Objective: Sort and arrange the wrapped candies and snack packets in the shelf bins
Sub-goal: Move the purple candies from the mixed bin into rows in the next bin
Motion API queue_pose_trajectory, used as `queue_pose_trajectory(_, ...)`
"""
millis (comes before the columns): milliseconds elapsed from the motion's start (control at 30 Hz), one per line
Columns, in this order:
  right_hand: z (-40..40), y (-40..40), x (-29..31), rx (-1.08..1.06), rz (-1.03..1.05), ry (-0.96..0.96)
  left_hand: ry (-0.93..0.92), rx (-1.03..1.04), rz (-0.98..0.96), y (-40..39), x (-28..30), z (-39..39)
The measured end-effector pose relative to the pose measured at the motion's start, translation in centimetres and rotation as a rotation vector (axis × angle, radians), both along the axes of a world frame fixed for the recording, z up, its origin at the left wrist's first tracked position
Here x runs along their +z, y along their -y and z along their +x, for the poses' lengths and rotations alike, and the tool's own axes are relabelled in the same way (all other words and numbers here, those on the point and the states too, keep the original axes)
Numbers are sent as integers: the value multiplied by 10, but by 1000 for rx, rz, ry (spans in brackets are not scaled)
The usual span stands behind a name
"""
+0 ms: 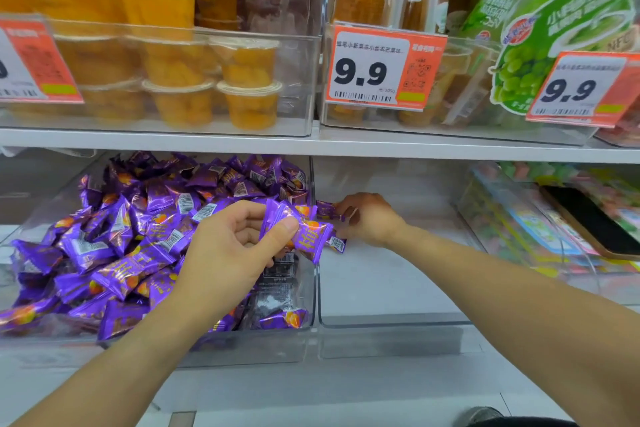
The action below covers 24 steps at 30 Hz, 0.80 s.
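Head view looks at a shop shelf with two white tiers. On the upper tier, clear bins hold orange fruit-jelly cups (pixel 247 80), tall amber packs and green grape-print pouches (pixel 554 42); orange-and-white price tags (pixel 384 69) reading 9.9 hang on the bin fronts. On the lower tier, a clear bin (pixel 207 343) on the left is heaped with purple wrapped candies (pixel 114 239), a few dark packets showing near its front right corner. Just beside it to the right stands a second clear bin (pixel 391 319) whose pale floor is mostly bare. Farther right, another bin holds pastel sweets, and a black phone (pixel 595 222) lies on top of them.

Left hand (pixel 228 246) hovers over the right edge of the heaped bin, thumb and curled fingers grasping a small bunch of purple candies (pixel 304 229). Right hand (pixel 370 218) reaches into the second bin near the dividing wall, fingers curled around one purple candy (pixel 327 210); another purple candy (pixel 336 243) shows just below that hand, and whether the hand touches it cannot be told.
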State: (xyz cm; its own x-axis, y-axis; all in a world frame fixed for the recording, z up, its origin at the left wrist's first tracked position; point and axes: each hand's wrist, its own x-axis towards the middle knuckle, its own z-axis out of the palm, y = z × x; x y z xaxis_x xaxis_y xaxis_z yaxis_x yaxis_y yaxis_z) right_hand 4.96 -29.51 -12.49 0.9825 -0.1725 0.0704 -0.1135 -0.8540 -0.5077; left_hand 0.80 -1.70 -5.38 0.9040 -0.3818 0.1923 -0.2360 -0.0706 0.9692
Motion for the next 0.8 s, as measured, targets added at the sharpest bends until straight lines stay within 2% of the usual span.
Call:
queue_pose_trajectory(133, 2, -4, 0, 109, -101, -143, -6, 3, 0, -3, -1, 1)
queue_pose_trajectory(300, -1, -3, -8, 222, -173, -164, -19, 2, -9, -6, -2, 4)
queue_pose_trajectory(367, -1, -1, -8, 194, -178, -159, -19, 1, -14, -6, -1, 5)
queue_pose_trajectory(500, 1, 5, -6, 117, -29, -117, -20, -6, -6, -6, -1, 4)
queue_pose_trajectory(633, 4, 5, -13, 97, -43, -33, -20, -3, 5, -5, -2, 5)
queue_pose_trajectory(800, 12, 4, -17, -99, 145, 82, -18, -3, 17, -6, -3, 5)
